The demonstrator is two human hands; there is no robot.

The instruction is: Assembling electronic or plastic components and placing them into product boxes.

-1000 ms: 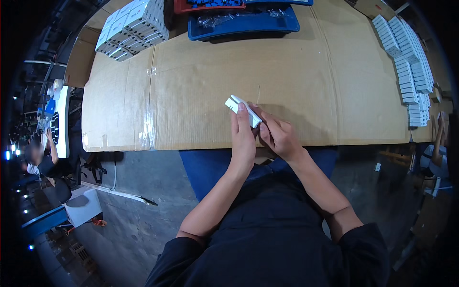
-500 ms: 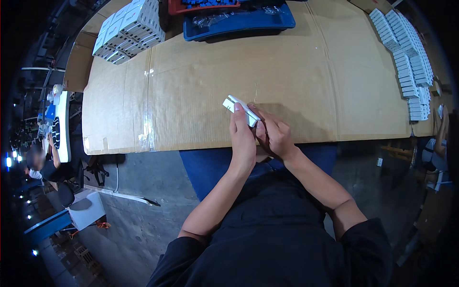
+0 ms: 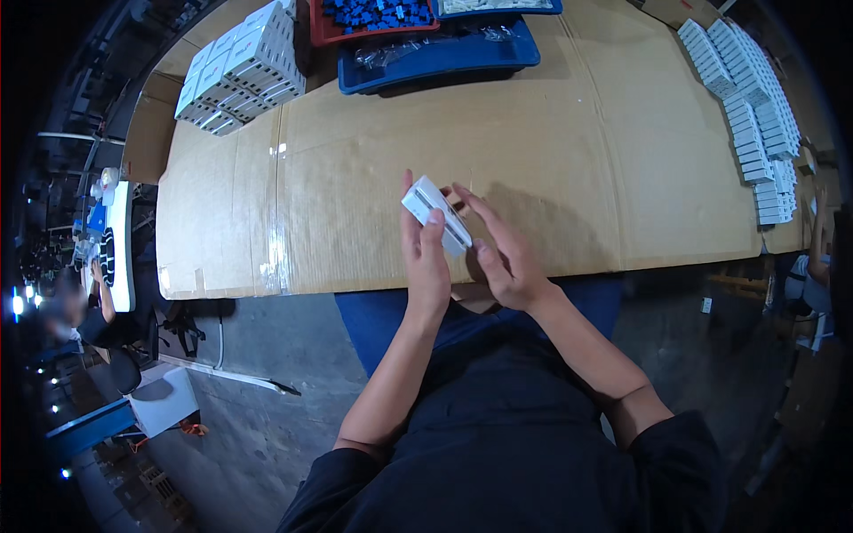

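A white, box-like plastic case [image 3: 434, 211] with a dark slot along it lies tilted in my left hand [image 3: 428, 277], just above the near part of the table. My left thumb presses on its face and the fingers support it from behind. Beside its right edge is my right hand [image 3: 515, 271], fingers spread and curved around that side. The right thumb and fingertips are close to the case; whether they touch it I cannot tell.
Cardboard [image 3: 355, 195] covers the table. Stacked white cases [image 3: 235, 67] stand at the far left, more stacks [image 3: 755, 115] along the right edge. At the back are a blue tray [image 3: 444, 69] with clear plastic and a red bin [image 3: 373, 35] of blue pieces. Another person [image 3: 98, 293] sits at left.
The right fingers have come off the case and spread apart. My left hand has shifted slightly left and turned the case, so its slotted side shows differently. The view has tilted a little.
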